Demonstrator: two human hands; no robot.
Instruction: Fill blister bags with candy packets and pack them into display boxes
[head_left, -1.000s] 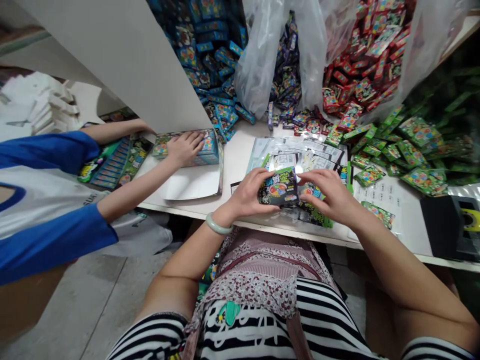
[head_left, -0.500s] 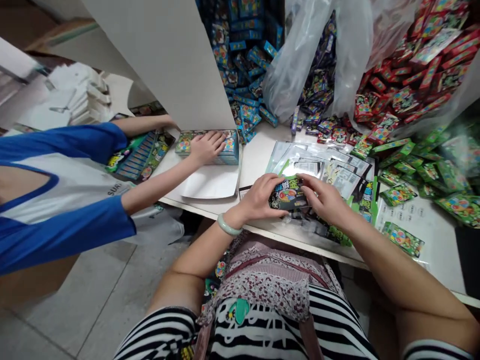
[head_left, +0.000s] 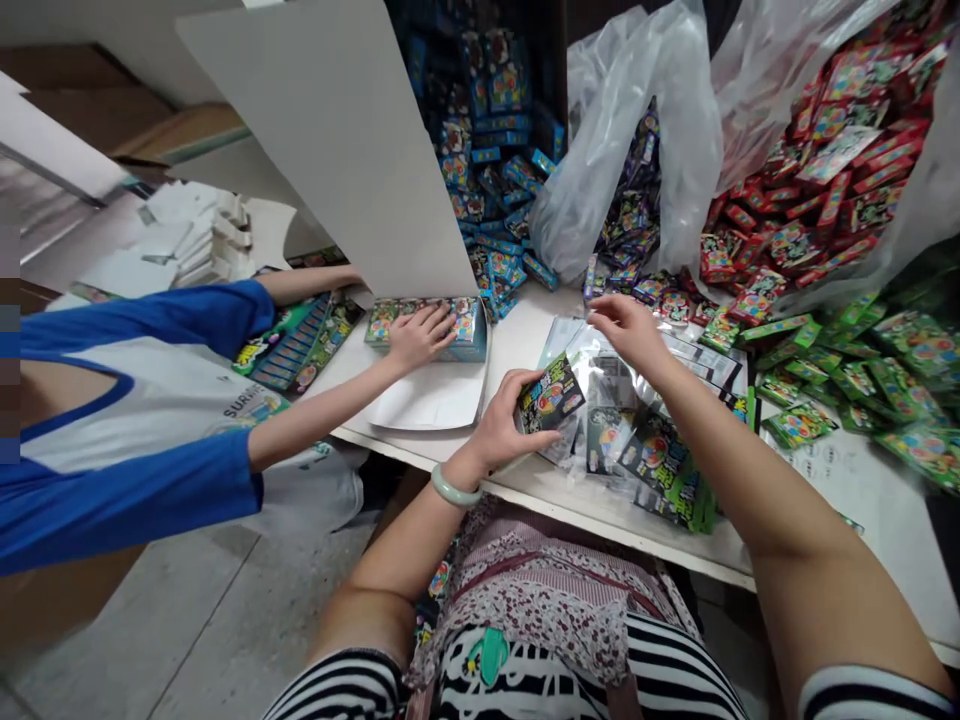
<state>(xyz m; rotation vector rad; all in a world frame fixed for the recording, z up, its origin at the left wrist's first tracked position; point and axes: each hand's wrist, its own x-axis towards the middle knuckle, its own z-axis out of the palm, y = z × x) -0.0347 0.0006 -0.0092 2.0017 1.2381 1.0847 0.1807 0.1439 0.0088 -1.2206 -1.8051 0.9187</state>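
My left hand (head_left: 501, 428) grips a small black box (head_left: 553, 398) with green lettering and a colourful picture, its thumb along the lower edge and fingers behind. The box is tilted, above the table's front part. My right hand (head_left: 628, 328) reaches forward over the table, thumb and fingers a little apart, and I see nothing between them. Its fingertips are close to some small purple boxes (head_left: 622, 280). Under my right forearm lie clear plastic packets (head_left: 607, 385) and black-and-green printed packets (head_left: 667, 465).
At left, a co-worker's hand (head_left: 421, 338) rests on a blue display carton (head_left: 470, 345) with a raised white lid (head_left: 330, 130). Blue boxes (head_left: 506, 180), red boxes (head_left: 810, 220) and green boxes (head_left: 855, 370) are heaped at the back and right. Clear plastic bags (head_left: 686, 150) stand between.
My right hand has left the black box and moved forward toward the purple boxes. My left hand alone keeps the box, now more tilted. The co-worker's hand stays on the carton.
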